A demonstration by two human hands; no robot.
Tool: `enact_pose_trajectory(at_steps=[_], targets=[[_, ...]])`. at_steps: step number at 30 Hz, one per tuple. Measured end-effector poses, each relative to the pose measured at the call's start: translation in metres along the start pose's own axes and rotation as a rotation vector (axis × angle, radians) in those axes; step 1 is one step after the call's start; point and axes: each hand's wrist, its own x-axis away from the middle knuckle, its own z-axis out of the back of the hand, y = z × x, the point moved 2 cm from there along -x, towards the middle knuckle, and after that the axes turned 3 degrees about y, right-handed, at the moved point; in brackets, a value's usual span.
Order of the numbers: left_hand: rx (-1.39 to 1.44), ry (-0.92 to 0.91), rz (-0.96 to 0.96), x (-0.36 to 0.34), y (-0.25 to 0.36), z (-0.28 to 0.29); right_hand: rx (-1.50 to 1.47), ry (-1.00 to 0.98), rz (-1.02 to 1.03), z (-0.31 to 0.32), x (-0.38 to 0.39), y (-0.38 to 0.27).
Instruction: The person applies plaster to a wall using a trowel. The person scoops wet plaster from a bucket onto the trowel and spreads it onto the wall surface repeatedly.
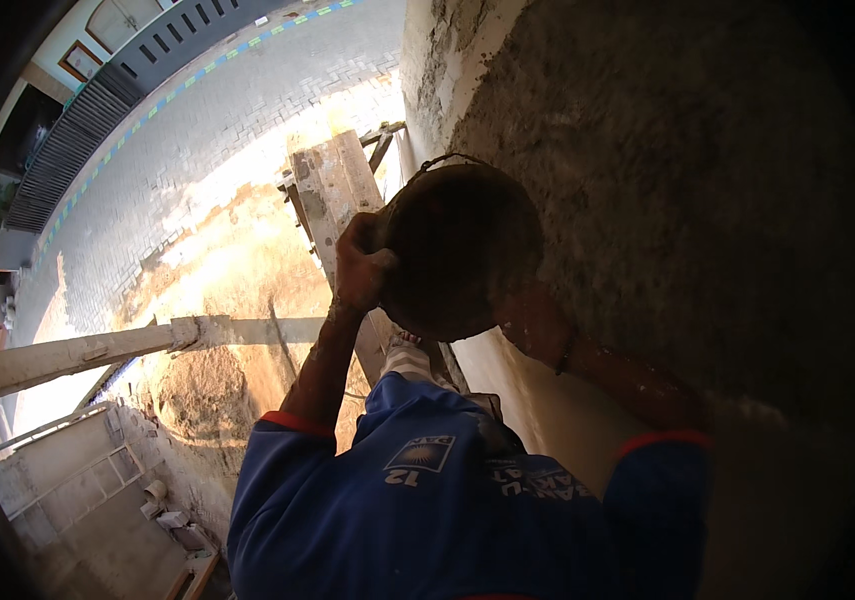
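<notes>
A dark round bucket with a thin handle at its far edge is held up in front of me, close to the rough wall. My left hand grips its left side, thumb over the rim. At the lower right of the bucket, my right hand is closed on its edge, though deep shadow hides most of those fingers. The inside of the bucket is too dark to show what it contains.
Below me runs a narrow, stained plank, with one foot on it. The plastered wall rises close on my right. A pale beam crosses at left, above a sand heap and paved street.
</notes>
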Motion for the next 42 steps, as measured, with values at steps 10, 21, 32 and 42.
enact_pose_trajectory(at_steps=[10, 21, 32, 42], targets=[[-0.159, -0.134, -0.087, -0.004, 0.031, -0.033, -0.431, 0.282, -0.116, 0.038, 0.001, 0.049], [-0.36, -0.091, -0.144, 0.006, 0.059, -0.067, -0.394, 0.123, -0.05, 0.051, 0.044, 0.077], [-0.329, -0.071, -0.254, 0.016, 0.073, -0.089, -0.72, 0.163, -0.031, 0.006, 0.075, 0.067], [-0.303, -0.131, -0.354, 0.024, 0.08, -0.109, 0.007, 0.235, -0.301, 0.054, 0.043, 0.062]])
